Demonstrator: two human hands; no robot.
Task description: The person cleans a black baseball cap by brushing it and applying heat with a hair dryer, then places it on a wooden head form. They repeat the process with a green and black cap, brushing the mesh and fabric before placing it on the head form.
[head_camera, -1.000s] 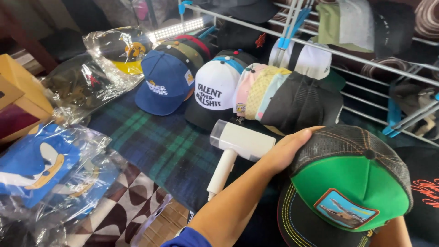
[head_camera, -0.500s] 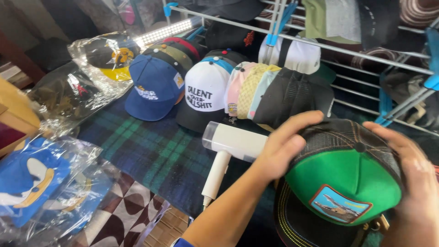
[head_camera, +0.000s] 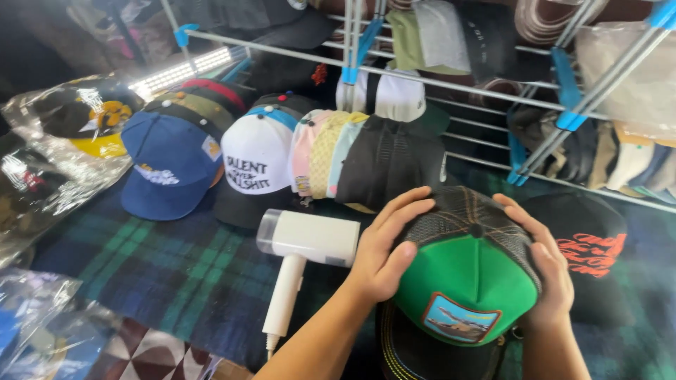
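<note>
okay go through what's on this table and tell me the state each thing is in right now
Green cap: upright, gripped on both sides.
Left hand: on the cap's crown.
Right hand: on the cap's other side.
White handheld steamer: lying flat, untouched.
Row of caps: nested together.
Bagged cap: wrapped in plastic.

Two bare forearms come up from the lower edge of the head view, each ending in one of the person's hands. The left hand [head_camera: 384, 257] wears no glove, ring or band that can be seen; its fingers are slim, with short, plain nails and no polish. The right hand [head_camera: 546, 264] is likewise uncovered, with nothing on the fingers or the wrist. No watch, bracelet or strap shows on either wrist. Both forearms are bare as far down as the picture reaches, and no sleeve edge or cuff is in view on either one.
</note>
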